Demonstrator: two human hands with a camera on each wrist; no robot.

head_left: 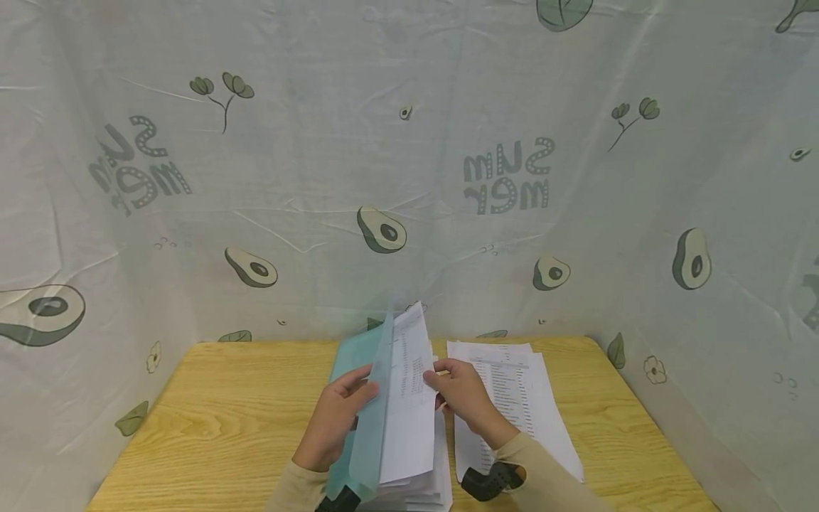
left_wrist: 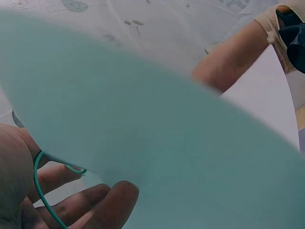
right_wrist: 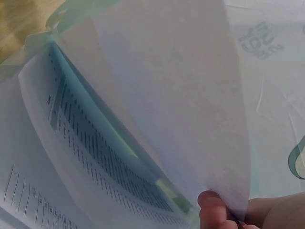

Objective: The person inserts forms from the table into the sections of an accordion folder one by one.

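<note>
A teal document folder (head_left: 367, 451) stands opened on the table, its front cover raised. My left hand (head_left: 334, 419) grips that cover at its left side, thumb towards the right. Beside its fingers in the left wrist view loops a thin green elastic cord (left_wrist: 38, 186). Between thumb and fingers, my right hand (head_left: 466, 392) pinches the right edge of a white sheet (head_left: 406, 434) that is lifted up against the cover. Lower in the folder lies a stack of papers (head_left: 441, 483). The right wrist view shows printed pages (right_wrist: 95, 138) fanned below the raised sheet.
Loose printed sheets (head_left: 540, 412) lie on the wooden table (head_left: 243, 412) to the right of the folder, partly under my right forearm. A pale curtain (head_left: 320, 178) with avocado prints hangs behind the table and along both sides.
</note>
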